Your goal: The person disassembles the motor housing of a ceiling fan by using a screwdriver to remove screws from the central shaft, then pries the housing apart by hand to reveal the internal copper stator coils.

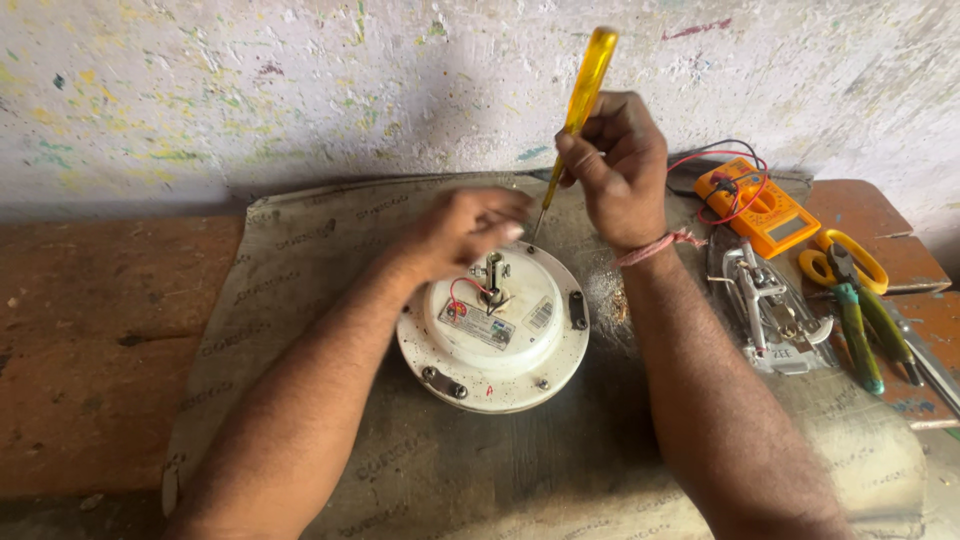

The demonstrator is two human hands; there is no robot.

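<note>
Screwdriver (pixel 583 95) nears motor (pixel 493 325); multimeter (pixel 757 205), pliers (pixel 868 320) lie beside.

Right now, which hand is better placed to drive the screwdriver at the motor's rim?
Right. The right hand already grips the yellow-handled screwdriver, tip down by the rim of the white fan motor. The left hand rests over the motor's top, likely steadying it.

Motor housing (pixel 492 330) on sacking (pixel 400 460) — multimeter (pixel 768 208), pliers (pixel 858 320) to its right.
</note>
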